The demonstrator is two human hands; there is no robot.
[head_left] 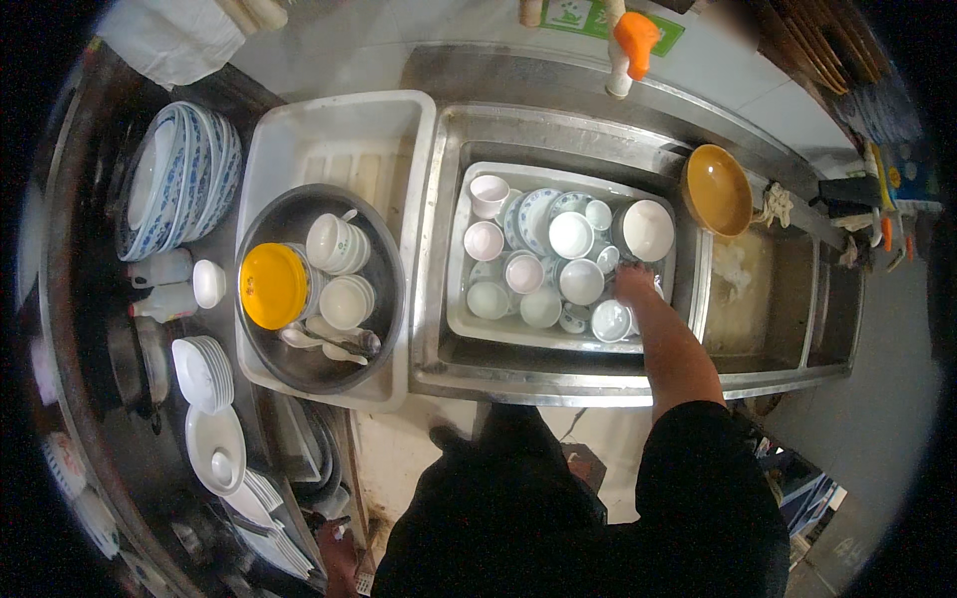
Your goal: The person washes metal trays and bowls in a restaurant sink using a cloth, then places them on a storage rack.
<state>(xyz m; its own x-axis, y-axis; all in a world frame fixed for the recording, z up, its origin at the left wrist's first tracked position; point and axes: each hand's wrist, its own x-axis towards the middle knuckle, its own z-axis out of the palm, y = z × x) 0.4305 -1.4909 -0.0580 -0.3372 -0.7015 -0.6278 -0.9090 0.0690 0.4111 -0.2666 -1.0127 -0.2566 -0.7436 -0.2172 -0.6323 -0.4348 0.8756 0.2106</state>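
Note:
My right hand (636,284) reaches into a white plastic tub (457,276) of water and crockery that sits in the steel sink. Its fingers are down among the cups at the tub's right side, so I cannot see whether they grip anything. Close by are a white bowl (581,282), a shiny white cup (611,321) and a large white bowl (648,230). Blue-patterned plates (537,217) lie further left in the tub. At the bottom left, a dim, blurred shape looks like my left hand (339,557), beside a shelf edge; its grip is unclear.
Left of the sink, a dark round basin (329,196) holds stacked bowls, a yellow dish (274,285) and spoons; it rests on a white bin (422,149). Blue-rimmed plates (183,179) stand further left. A brown bowl (717,190) sits on the sink's right rim, below an orange-handled tap (635,45).

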